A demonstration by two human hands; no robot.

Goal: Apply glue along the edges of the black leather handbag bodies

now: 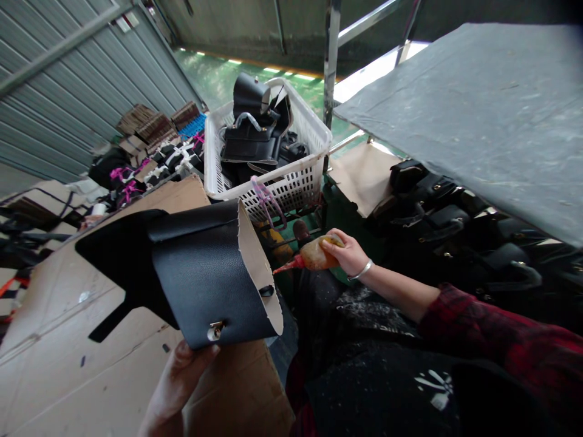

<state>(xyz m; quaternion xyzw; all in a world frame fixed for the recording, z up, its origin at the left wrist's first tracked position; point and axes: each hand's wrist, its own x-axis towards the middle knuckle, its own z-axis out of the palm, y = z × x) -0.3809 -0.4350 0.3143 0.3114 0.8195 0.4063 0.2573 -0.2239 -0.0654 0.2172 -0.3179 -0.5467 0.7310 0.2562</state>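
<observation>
A black leather handbag body (pixel 204 273) with a metal clasp and a beige lining is tilted above the cardboard, its open side turned to the right. My left hand (pixel 184 373) grips its lower edge, thumb near the clasp. A black flap and strap extend from the bag to the left. Wrapped around a squeeze bottle (pixel 314 254) of amber liquid is my right hand (pixel 346 252), closed. The bottle's red nozzle points left, with its tip at or very near the bag's raw edge; I cannot tell whether they touch.
A white plastic basket (pixel 291 182) full of black bags stands beyond the cardboard-covered table (pixel 54 358). Stacked pieces with pink and white ties (pixel 132 182) lie at the left. To the right, a grey tabletop (pixel 483 115) overhangs many black bags (pixel 455 218).
</observation>
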